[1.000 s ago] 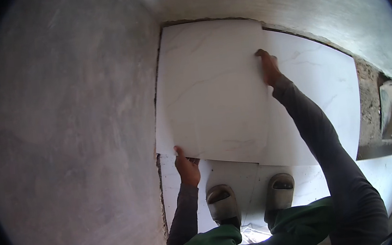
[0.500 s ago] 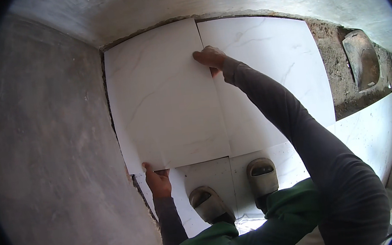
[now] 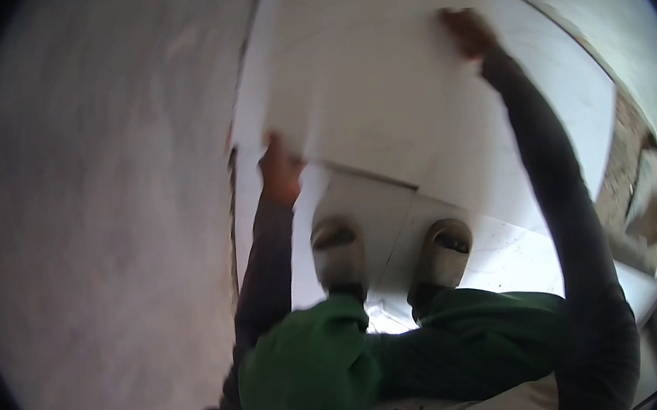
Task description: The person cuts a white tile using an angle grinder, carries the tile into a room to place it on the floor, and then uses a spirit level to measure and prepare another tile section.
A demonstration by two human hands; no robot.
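Observation:
A large white marble-look floor tile (image 3: 363, 81) lies in front of me beside the left wall. My left hand (image 3: 281, 171) is at its near left corner, thumb on top and fingers closed around the near edge. Farther off, my right hand (image 3: 469, 32) grips the tile's right side, near the seam with the neighbouring tile (image 3: 546, 70). Motion smears both hands, so the fingertips under the tile are hidden. The tile's near edge shows as a dark step above the tiles by my feet.
A bare grey wall (image 3: 107, 228) runs close on the left, another (image 3: 604, 8) at far right. My sandals (image 3: 442, 253) stand on laid tiles (image 3: 370, 217). At right a strip of rough soil (image 3: 615, 151) holds a curved, dirty slab-like piece (image 3: 652, 195).
My head view has turned, so the tile and walls appear rotated and shifted upward. Both hands remain at the same places on the tile's edges.

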